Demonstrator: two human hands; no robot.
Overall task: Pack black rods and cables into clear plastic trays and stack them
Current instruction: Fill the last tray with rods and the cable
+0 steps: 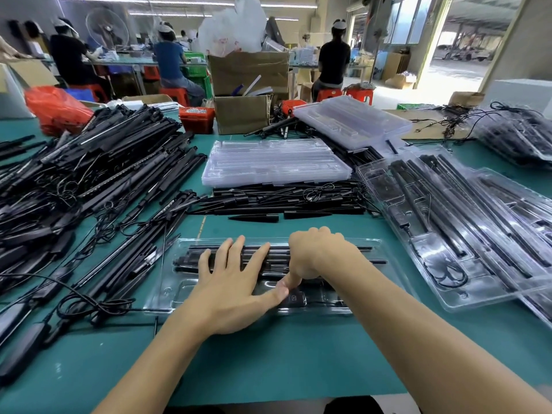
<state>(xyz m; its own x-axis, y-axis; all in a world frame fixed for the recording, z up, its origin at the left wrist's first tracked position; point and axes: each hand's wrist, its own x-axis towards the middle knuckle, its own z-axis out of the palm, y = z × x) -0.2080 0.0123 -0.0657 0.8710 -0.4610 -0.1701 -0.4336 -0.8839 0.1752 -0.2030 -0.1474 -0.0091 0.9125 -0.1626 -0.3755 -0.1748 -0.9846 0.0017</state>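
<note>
At lower centre, the left hand [236,282] lies flat with fingers spread on the black rods [277,258] in the clear plastic tray [167,282]; just right, the right hand [313,252], curled, presses its forefinger down beside them.

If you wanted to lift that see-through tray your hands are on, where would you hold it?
Probably by the short ends of the clear tray, one hand coming in from each side. It lies flat and long across the table, loaded with black rods, and its thin flat rim sticks out there, so end holds should keep it level.

Cardboard boxes [243,113], red bag [56,110]
</note>
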